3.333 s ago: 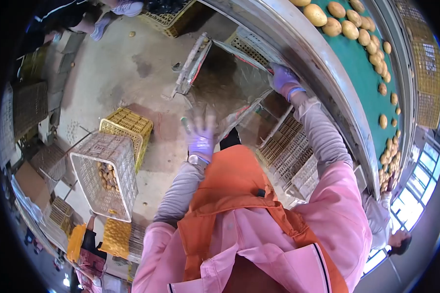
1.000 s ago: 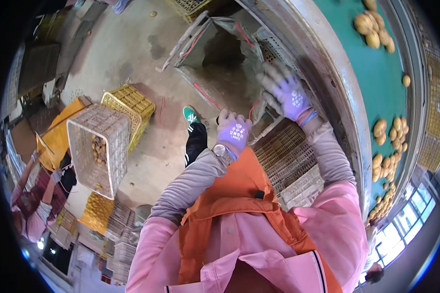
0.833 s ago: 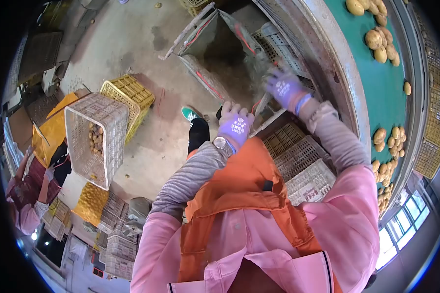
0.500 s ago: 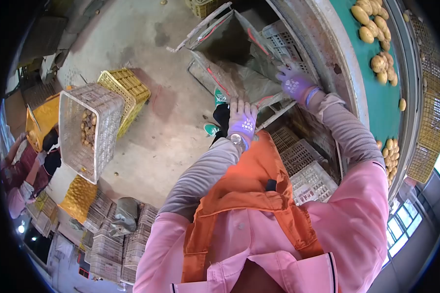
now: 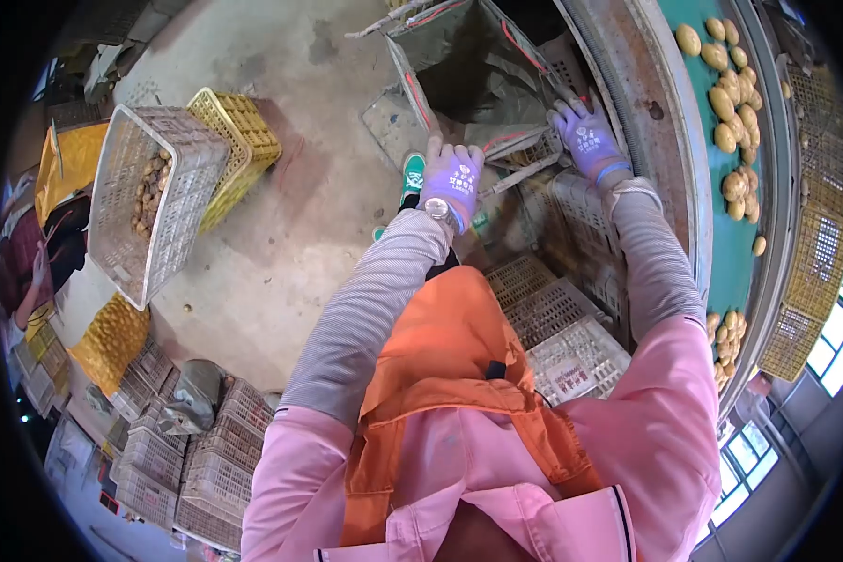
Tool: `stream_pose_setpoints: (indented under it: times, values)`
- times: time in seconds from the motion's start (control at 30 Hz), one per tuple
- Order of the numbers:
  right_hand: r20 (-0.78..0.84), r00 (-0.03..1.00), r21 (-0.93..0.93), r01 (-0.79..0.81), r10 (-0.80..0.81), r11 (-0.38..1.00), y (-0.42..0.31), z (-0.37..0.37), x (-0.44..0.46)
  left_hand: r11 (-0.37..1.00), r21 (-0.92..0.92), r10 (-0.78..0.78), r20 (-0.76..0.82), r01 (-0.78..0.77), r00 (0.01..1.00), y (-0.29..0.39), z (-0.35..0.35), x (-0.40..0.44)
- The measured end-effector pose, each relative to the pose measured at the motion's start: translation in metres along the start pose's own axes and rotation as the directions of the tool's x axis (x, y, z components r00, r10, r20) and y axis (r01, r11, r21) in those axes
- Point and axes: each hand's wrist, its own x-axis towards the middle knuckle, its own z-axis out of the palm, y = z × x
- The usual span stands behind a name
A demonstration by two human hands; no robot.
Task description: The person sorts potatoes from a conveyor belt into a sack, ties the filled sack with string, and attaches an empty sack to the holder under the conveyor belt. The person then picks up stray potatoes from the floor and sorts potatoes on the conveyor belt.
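Note:
A grey sack (image 5: 419, 58) with red-edged rim hangs with its mouth spread open on a metal frame (image 5: 526, 176), at the top centre. My left hand (image 5: 453, 180), in a purple glove with a watch at the wrist, is closed at the sack's near left corner, its fingertips bent over the rim. At the near right corner, beside the conveyor, my right hand (image 5: 587, 140) has its gloved fingers curled on the rim. Folds of the sack hide part of the right fingertips. The sack's inside is dark, and its contents cannot be made out.
On the right a green conveyor belt (image 5: 679, 187) carries potatoes (image 5: 726, 103). Plastic crates (image 5: 576, 361) lie below my right arm. A white crate (image 5: 112, 197) with potatoes and a yellow crate (image 5: 244, 140) stand left. Another person (image 5: 37, 253) is at the far left.
The sack and frame sit higher in view, with more of the crates below showing. Both hands stay at the sack's near corners. The potatoes on the belt have shifted.

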Motion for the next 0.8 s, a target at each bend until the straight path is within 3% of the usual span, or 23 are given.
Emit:
stream_pose_setpoints:
  times: [0.1, 0.23, 0.37, 0.47, 0.53, 0.6, 0.67, 0.8]
  values:
    - [-0.096, 0.995, -0.018, -0.033, 0.031, 0.999, 0.003, 0.021, 0.001, 0.989, 0.118, 0.100, -0.049, -0.094, 0.994, 0.005, 0.000, 0.000]
    - [-0.189, 0.979, -0.018, -0.086, 0.081, 0.996, 0.001, 0.021, -0.002, 0.992, 0.098, 0.100, -0.182, -0.083, 0.978, 0.000, -0.004, -0.006]
    - [-0.257, 0.962, 0.000, -0.094, 0.090, 0.996, -0.001, 0.034, -0.008, 0.979, 0.124, 0.173, -0.096, -0.161, 0.980, -0.005, -0.006, -0.005]
    - [-0.234, 0.957, 0.082, -0.153, 0.168, 0.985, -0.002, 0.052, -0.007, 0.972, 0.122, 0.218, -0.152, -0.200, 0.964, -0.006, -0.001, -0.003]
    - [-0.304, 0.932, 0.141, -0.159, 0.196, 0.977, -0.002, 0.065, -0.003, 0.962, 0.160, 0.248, -0.174, -0.221, 0.953, -0.007, 0.002, -0.001]
    - [-0.249, 0.940, 0.211, -0.182, 0.233, 0.960, -0.001, 0.072, -0.003, 0.960, 0.169, 0.252, -0.172, -0.223, 0.952, -0.006, 0.005, -0.001]
    - [-0.339, 0.900, 0.381, -0.137, 0.276, 0.914, -0.004, 0.080, -0.004, 0.956, 0.181, 0.262, -0.168, -0.231, 0.950, -0.005, 0.011, -0.001]
    - [-0.259, 0.914, 0.480, -0.159, 0.313, 0.862, -0.005, 0.101, 0.000, 0.949, 0.244, 0.238, -0.147, -0.198, 0.960, -0.001, 0.022, 0.006]
